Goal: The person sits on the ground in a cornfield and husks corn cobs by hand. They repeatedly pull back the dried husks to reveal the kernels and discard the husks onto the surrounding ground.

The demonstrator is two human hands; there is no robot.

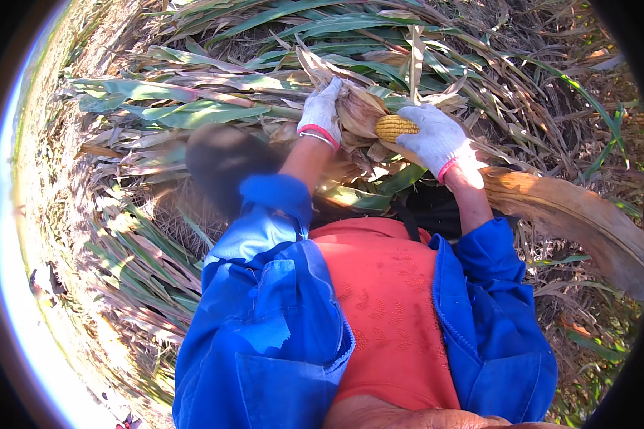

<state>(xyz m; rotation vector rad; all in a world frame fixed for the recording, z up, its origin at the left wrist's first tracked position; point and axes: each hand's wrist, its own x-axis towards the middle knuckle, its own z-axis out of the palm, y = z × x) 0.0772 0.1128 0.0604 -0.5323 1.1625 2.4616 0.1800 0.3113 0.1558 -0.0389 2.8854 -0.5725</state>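
Note:
My right hand (434,137), in a white knit glove with a pink cuff, is closed around a yellow ear of corn (396,127). The ear's other end meets dry, papery corn husks (358,111). My left hand (322,111), gloved the same way, grips the husks on the far side of them; its fingertips are partly hidden. Beneath both hands lie cut corn stalks with green and dry leaves (193,110).
More stalks (150,263) lie in a heap at the lower left. A long dry leaf (569,214) arches beside my right forearm. A dark blurred shape (228,161) is left of my left wrist. Dry plant litter (86,177) covers the ground.

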